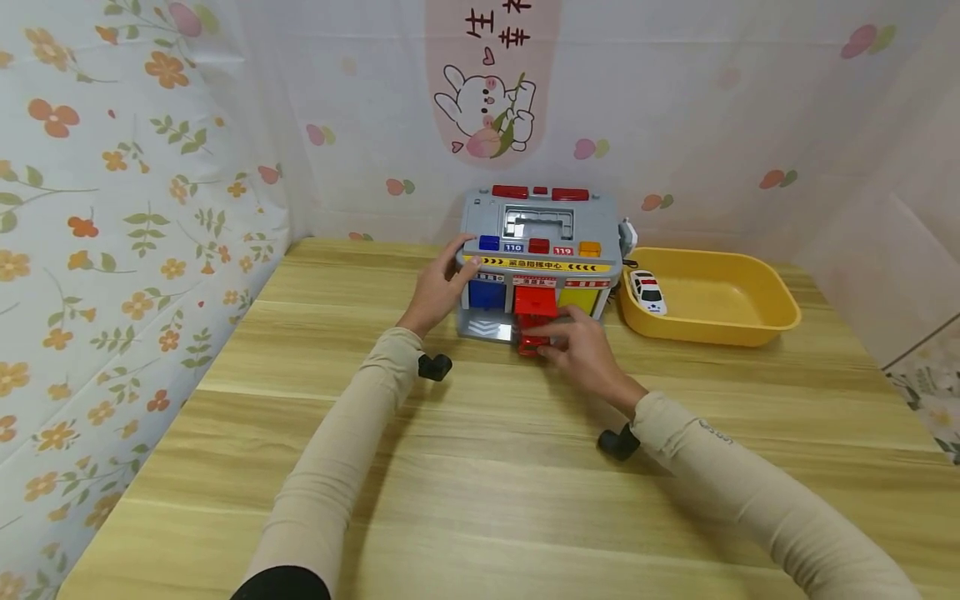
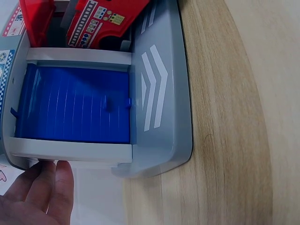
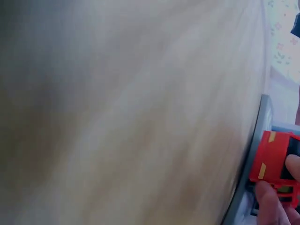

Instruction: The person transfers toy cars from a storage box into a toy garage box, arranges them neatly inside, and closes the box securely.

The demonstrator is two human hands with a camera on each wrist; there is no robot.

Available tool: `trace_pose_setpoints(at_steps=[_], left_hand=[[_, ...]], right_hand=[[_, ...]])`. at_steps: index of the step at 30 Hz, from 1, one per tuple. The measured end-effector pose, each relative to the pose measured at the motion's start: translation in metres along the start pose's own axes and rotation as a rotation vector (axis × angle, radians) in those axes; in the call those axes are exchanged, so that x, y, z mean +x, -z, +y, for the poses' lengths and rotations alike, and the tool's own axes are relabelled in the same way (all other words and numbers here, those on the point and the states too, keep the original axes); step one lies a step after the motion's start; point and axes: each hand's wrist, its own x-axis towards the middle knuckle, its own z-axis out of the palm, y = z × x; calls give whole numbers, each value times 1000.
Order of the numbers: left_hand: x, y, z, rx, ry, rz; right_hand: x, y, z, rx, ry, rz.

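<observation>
A grey toy garage (image 1: pixel 483 218) stands at the back of the table. My left hand (image 1: pixel 438 287) holds its left upper corner, thumb at the front edge and fingers along the side wall. In the middle bay the red door (image 1: pixel 536 302) is swung up, and a red toy fire truck (image 1: pixel 529 345) is partly inside under it. My right hand (image 1: pixel 585 350) grips the truck's outer end; in the right wrist view its fingertips press on the red body (image 3: pixel 274 157). The blue door (image 2: pixel 75 103) on the left is down, and so is the yellow door (image 1: pixel 577 302) on the right.
A yellow basin (image 1: pixel 712 335) stands to the right of the garage, close to it. Inside its left end a white toy police car (image 1: pixel 648 292) leans on the wall. A patterned cloth (image 1: pixel 360 108) hangs right behind the garage.
</observation>
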Motion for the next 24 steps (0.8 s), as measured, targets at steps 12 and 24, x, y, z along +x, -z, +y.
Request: trace_pose_setpoints(at_steps=[12,24], left_hand=[[-1,0,-1,3,24,2],[0,0,1,11,14,1]], right_hand=[[-1,-10,0,148,-73,115],[-2,-4,2,106,-92,27]])
